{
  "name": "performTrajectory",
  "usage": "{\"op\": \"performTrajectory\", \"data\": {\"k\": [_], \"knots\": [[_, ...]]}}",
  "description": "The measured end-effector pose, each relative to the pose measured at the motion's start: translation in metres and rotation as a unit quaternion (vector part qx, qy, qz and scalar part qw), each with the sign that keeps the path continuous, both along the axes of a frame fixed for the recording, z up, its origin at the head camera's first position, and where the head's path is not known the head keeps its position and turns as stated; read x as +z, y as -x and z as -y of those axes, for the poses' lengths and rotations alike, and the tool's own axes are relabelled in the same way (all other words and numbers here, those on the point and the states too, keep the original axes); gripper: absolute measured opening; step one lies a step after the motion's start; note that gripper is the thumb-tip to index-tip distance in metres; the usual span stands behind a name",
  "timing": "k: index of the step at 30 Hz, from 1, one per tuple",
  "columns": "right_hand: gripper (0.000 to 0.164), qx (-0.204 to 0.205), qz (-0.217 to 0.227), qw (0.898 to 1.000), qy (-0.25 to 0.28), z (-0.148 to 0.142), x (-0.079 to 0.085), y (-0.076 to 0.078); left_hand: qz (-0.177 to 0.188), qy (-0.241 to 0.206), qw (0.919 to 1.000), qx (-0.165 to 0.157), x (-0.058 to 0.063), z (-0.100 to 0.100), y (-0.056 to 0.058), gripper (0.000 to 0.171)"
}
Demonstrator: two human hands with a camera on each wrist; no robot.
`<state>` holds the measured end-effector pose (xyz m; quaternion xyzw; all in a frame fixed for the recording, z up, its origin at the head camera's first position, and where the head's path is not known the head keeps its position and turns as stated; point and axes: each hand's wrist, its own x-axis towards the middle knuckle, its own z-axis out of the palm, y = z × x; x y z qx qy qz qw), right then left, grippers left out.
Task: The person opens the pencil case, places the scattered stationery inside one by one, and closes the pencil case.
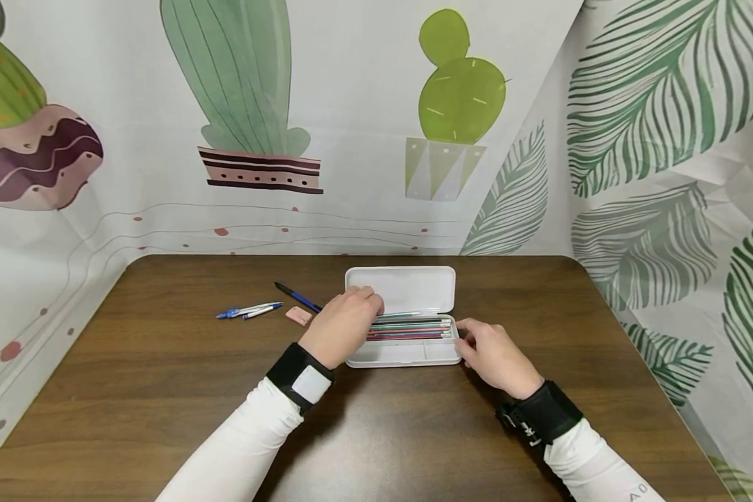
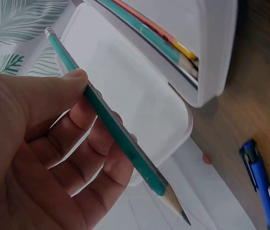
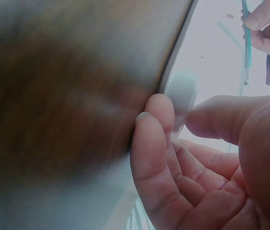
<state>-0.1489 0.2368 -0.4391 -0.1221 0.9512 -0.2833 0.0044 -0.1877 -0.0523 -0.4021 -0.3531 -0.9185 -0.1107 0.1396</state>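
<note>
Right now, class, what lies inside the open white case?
Inside the white case, pencils lie side by side, including green and red ones. In the head view, the left hand hides their left ends. Anything beneath them is covered.

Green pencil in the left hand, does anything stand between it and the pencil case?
Nothing visible stands between the green pencil, held by the left hand, and the pencil case; its lid is open and the right hand is at the case's right end.
</note>
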Motion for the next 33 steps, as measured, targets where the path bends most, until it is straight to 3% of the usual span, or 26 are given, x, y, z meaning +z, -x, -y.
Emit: {"op": "performTrajectory", "data": {"k": [13, 23, 33], "knots": [[0.031, 0.003, 0.004, 1.0, -0.001, 0.0, -0.001, 0.0, 0.013, 0.004, 0.9999, -0.005, -0.007, -0.022, 0.004, 0.015], [0.029, 0.006, -0.028, 1.0, -0.004, 0.0, -0.003, 0.001, 0.012, 0.013, 0.9998, -0.01, -0.012, -0.034, 0.008, 0.015], [0.029, 0.01, -0.03, 0.999, -0.005, 0.0, -0.003, 0.0, 0.018, 0.026, 0.9995, -0.007, -0.014, -0.043, 0.008, 0.014]]}}
